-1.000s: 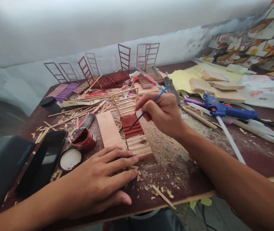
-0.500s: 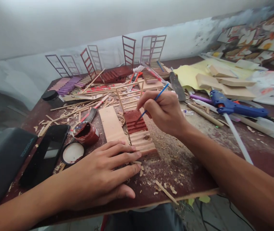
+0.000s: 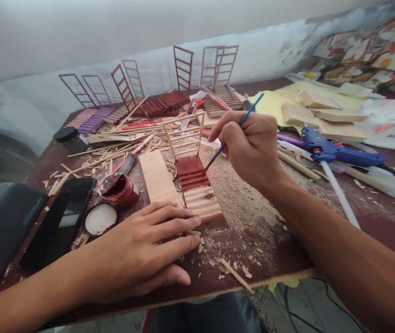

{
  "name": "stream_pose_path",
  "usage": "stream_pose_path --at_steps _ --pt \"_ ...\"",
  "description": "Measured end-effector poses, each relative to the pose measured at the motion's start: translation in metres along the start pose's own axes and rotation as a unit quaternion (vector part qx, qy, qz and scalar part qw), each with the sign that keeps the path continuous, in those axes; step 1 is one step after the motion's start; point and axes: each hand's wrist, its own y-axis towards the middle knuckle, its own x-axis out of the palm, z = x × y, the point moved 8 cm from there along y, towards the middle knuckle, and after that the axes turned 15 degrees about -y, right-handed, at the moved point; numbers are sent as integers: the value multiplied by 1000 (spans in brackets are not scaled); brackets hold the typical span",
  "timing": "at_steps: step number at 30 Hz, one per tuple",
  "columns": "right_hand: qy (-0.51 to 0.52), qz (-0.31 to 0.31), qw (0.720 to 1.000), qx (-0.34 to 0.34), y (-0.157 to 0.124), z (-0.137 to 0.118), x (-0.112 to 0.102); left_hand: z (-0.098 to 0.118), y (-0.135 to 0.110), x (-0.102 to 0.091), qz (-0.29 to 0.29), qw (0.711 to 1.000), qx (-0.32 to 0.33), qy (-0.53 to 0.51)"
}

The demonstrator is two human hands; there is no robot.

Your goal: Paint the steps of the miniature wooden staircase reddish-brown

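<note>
Between my hands lies a small ridged wooden piece (image 3: 202,203), its far half coated in dark red paint, the near half bare. A thin-stick rack (image 3: 185,136) of unpainted wood rises from its far end. My right hand (image 3: 249,148) pinches a blue paintbrush (image 3: 223,145), whose tip is at the right edge of the painted ridges. My left hand (image 3: 159,245) lies flat with fingers spread, its fingertips at the near left edge of the ridged piece. Left of it stand an open jar of red paint (image 3: 122,196) and its lid (image 3: 100,219). A plain wooden board (image 3: 159,175) lies alongside.
A phone (image 3: 58,224) and a dark case (image 3: 6,236) are at the left. Several painted ladder-backed pieces (image 3: 164,105) stand at the back. A blue glue gun (image 3: 339,155) and wood blocks (image 3: 336,122) lie at the right. Shavings cover the table (image 3: 270,263).
My right hand has moved up and right, and the brush tip has gone from the middle of the painted ridges to their right edge. My left hand stays at the piece.
</note>
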Motion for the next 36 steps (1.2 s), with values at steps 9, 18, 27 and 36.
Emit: stream_pose_path --at_steps 9,18,27,36 --pt "-45 -34 996 -73 -5 -13 11 0 2 -1 5 1000 3 3" --pt "65 -120 988 -66 -13 -19 29 1 1 -2 8 1000 0 8" --pt "-19 11 1000 -7 -3 -5 -1 0 1 -2 19 1000 4 6" --pt "-62 -4 997 -35 -5 -11 6 2 0 -3 20 1000 7 6"
